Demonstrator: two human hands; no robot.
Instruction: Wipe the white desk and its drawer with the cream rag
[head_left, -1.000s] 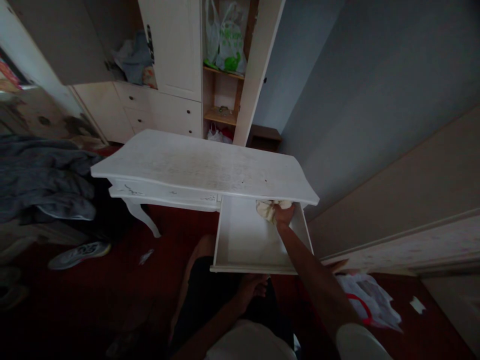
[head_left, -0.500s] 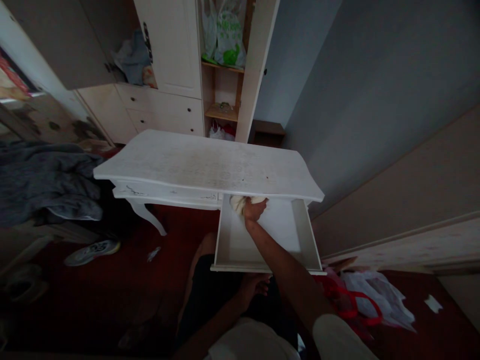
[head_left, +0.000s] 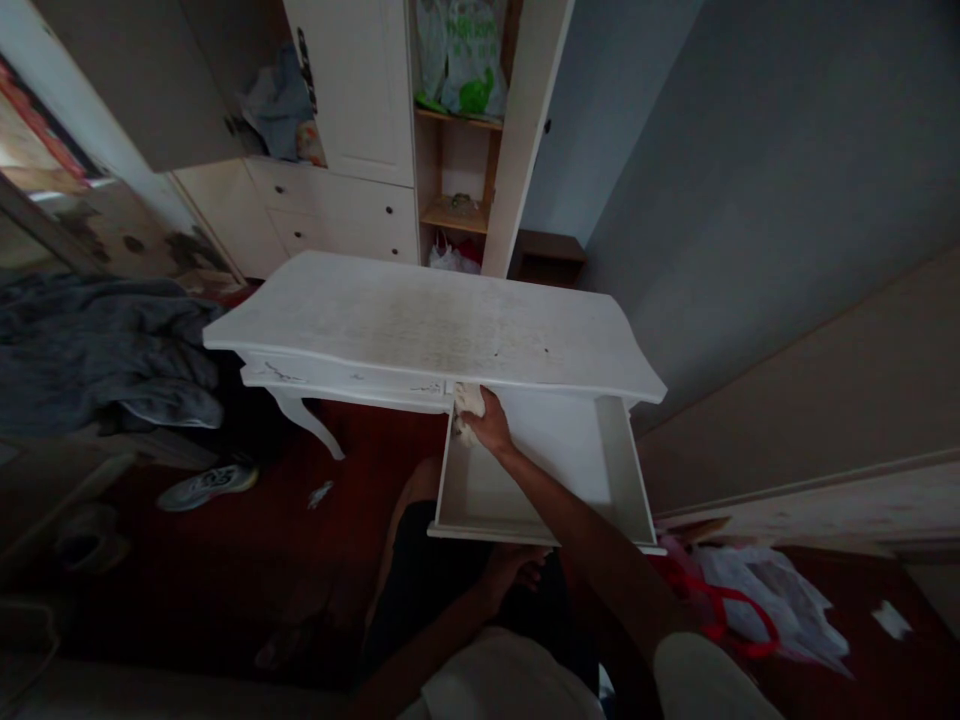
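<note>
A white table (head_left: pixel 420 320) has its right-hand drawer (head_left: pixel 630 470) pulled out toward me. My right hand (head_left: pixel 491 425) is closed on a pale crumpled cloth (head_left: pixel 469 405) and presses it into the drawer's back left corner, just under the tabletop's edge. My left hand (head_left: pixel 514 565) sits low below the drawer's front panel, fingers curled against the underside; whether it grips anything is hidden in shadow.
A cream wardrobe (head_left: pixel 360 110) with open shelves and plastic bags (head_left: pixel 469 60) stands behind the table. Grey bedding (head_left: pixel 97 340) lies at left, a shoe (head_left: pixel 206 485) on the red floor. White and red bags (head_left: pixel 750 600) lie at right by a long panel.
My right hand has swept the cloth leftward across the back of the drawer, from its right corner to its left corner. The left hand has stayed put.
</note>
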